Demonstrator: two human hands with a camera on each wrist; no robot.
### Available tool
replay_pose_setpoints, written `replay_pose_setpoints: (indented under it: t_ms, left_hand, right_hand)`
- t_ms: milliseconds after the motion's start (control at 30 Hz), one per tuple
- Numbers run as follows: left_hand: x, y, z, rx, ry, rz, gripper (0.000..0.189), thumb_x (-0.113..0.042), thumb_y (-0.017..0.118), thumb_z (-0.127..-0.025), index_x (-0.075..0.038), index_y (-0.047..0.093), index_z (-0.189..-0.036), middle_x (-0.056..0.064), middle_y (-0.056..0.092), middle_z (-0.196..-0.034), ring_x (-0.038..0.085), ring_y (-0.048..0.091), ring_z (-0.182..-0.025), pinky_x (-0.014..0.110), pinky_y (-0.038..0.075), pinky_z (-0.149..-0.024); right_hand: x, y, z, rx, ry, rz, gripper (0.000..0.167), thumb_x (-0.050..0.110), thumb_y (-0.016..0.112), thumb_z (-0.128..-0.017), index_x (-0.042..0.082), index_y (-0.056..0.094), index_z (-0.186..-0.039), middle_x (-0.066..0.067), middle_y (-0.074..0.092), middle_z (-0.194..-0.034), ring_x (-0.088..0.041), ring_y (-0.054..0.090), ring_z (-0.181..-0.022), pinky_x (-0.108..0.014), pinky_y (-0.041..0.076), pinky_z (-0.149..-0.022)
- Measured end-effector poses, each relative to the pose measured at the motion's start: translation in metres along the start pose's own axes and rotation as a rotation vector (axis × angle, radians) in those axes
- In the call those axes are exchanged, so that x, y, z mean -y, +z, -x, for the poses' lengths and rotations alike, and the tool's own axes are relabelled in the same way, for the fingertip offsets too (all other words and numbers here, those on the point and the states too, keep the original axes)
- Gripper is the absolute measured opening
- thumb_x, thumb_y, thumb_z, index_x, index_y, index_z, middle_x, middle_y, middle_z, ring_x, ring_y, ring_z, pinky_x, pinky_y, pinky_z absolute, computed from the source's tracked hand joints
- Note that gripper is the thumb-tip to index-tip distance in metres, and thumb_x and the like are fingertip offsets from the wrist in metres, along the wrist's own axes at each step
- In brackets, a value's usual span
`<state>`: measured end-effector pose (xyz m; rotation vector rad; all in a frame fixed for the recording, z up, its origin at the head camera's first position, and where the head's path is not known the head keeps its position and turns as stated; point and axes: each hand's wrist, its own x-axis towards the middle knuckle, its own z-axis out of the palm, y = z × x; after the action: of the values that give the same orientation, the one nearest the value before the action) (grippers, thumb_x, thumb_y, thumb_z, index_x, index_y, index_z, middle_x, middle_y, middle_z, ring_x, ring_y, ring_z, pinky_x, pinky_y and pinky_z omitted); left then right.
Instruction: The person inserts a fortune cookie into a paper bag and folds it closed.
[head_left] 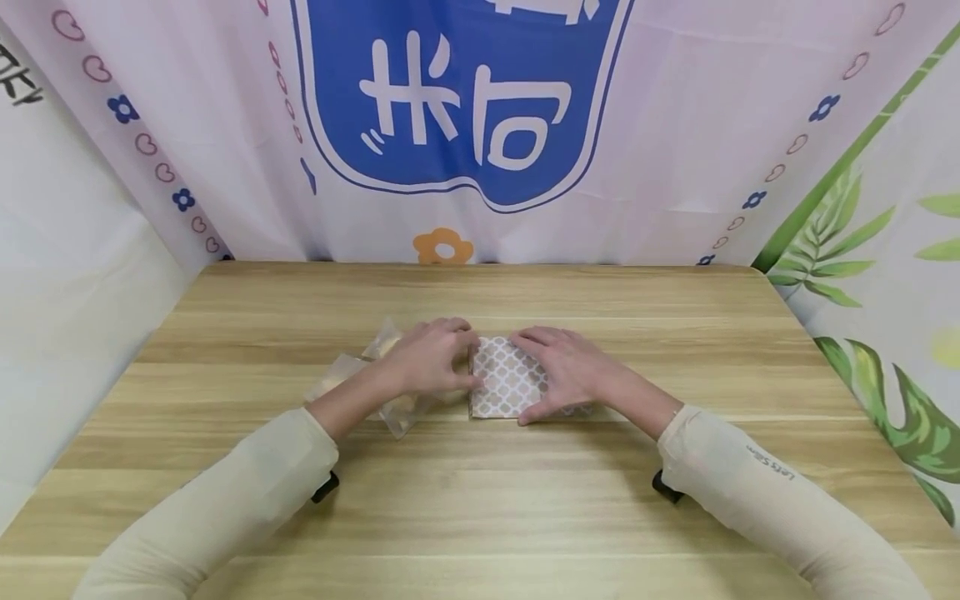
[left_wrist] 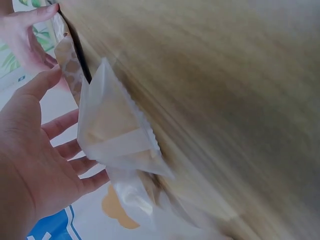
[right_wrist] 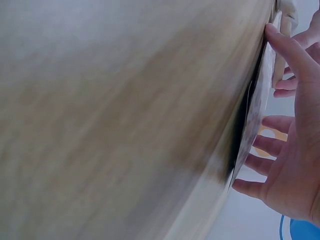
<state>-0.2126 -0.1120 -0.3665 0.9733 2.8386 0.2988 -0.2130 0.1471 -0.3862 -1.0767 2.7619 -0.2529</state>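
A flat beige packet with a white lattice pattern (head_left: 504, 379) lies on the table between the two hands. My right hand (head_left: 573, 367) spans it, thumb on the near edge and fingertips along the far edge. At its left edge, the thumb and fingertips of my left hand (head_left: 435, 358) touch it. The left wrist view shows that hand's fingers (left_wrist: 62, 125) spread apart beside a frosted sachet with a zigzag edge (left_wrist: 117, 125). Along the packet's side in the right wrist view run the right fingertips (right_wrist: 245, 160).
Several frosted sachets with pale yellowish contents (head_left: 401, 408) lie beneath and beside the left wrist. The wooden table (head_left: 480, 508) ends at a printed cloth backdrop (head_left: 240, 167) behind. A leaf-patterned cloth (head_left: 892, 358) hangs along the right side.
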Motion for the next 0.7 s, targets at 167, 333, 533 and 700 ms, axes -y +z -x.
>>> replay_pose_setpoints:
  t_ms: [167,333,533,700]
  left_hand:
    - [0.001,-0.004,0.002,0.008,-0.015,0.003,0.063,-0.047,0.078,-0.090,-0.006,0.065,-0.136,0.022,0.054,-0.148,0.041,0.053,-0.135,0.060,0.046,-0.109]
    - [0.004,-0.005,0.004,0.020,-0.009,0.015,0.062,-0.046,0.079,-0.090,-0.006,0.067,-0.135,0.020,0.058,-0.144,0.040,0.055,-0.132,0.059,0.048,-0.107]
    - [0.012,0.000,0.001,0.023,0.010,0.023,0.062,-0.045,0.083,-0.087,-0.008,0.067,-0.135,0.018,0.060,-0.142,0.037,0.057,-0.131,0.055,0.051,-0.106]
    - [0.014,0.001,0.000,0.032,0.022,0.006,0.058,-0.041,0.084,-0.087,-0.009,0.068,-0.133,0.018,0.061,-0.141,0.038,0.057,-0.130,0.057,0.050,-0.105]
  right_hand:
    - [-0.001,-0.001,0.001,-0.012,-0.009,-0.004,0.122,0.071,0.082,-0.070,0.003,0.035,-0.160,-0.022,0.040,-0.161,-0.041,0.035,-0.149,-0.059,0.028,-0.122]
    - [-0.003,0.000,0.000,-0.012,-0.006,-0.006,0.122,0.072,0.081,-0.070,0.005,0.034,-0.161,-0.022,0.040,-0.161,-0.041,0.036,-0.149,-0.060,0.027,-0.122]
    - [-0.004,0.001,0.001,-0.023,-0.006,-0.017,0.122,0.072,0.081,-0.070,0.007,0.034,-0.161,-0.021,0.040,-0.160,-0.040,0.036,-0.148,-0.060,0.028,-0.122]
    - [-0.004,0.002,0.001,-0.032,-0.008,-0.025,0.121,0.072,0.081,-0.070,0.007,0.035,-0.161,-0.020,0.040,-0.161,-0.040,0.036,-0.149,-0.059,0.028,-0.122]
